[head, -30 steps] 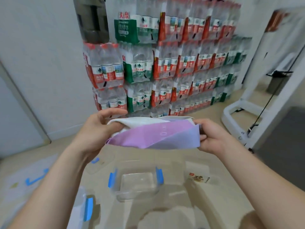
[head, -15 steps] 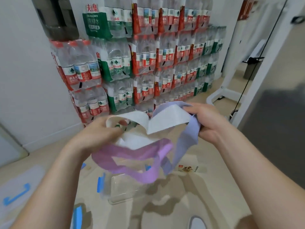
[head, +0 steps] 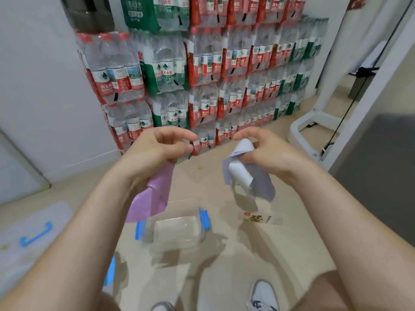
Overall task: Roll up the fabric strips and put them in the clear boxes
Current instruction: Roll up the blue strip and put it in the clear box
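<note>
"So, where were the hands?"

"Both were up in the air above the floor, apart from each other. The left hand sat at about eleven o'clock from the clear box, with its fingers curled and pinching the top of a purple fabric strip. That strip hung down in loose folds, and its lower end came near the box's left blue clip."

"And the other one?"

"The right hand, at roughly one o'clock from the box, gripped a pale lilac strip (white on its other face). Part of it curled into a loose loop, and the rest dangled below the fingers."

"Where was the box?"

"It stood on the floor with its top open, at six o'clock from the gap between the hands, and had a second blue clip on its right end. A flat clear piece with a printed label lay at three o'clock from it. A pale lid with a blue clasp lay well away at nine o'clock."

"And behind?"

"Stacked packs of bottled water stood at twelve o'clock. One grey-and-white shoe showed at five o'clock."
</note>
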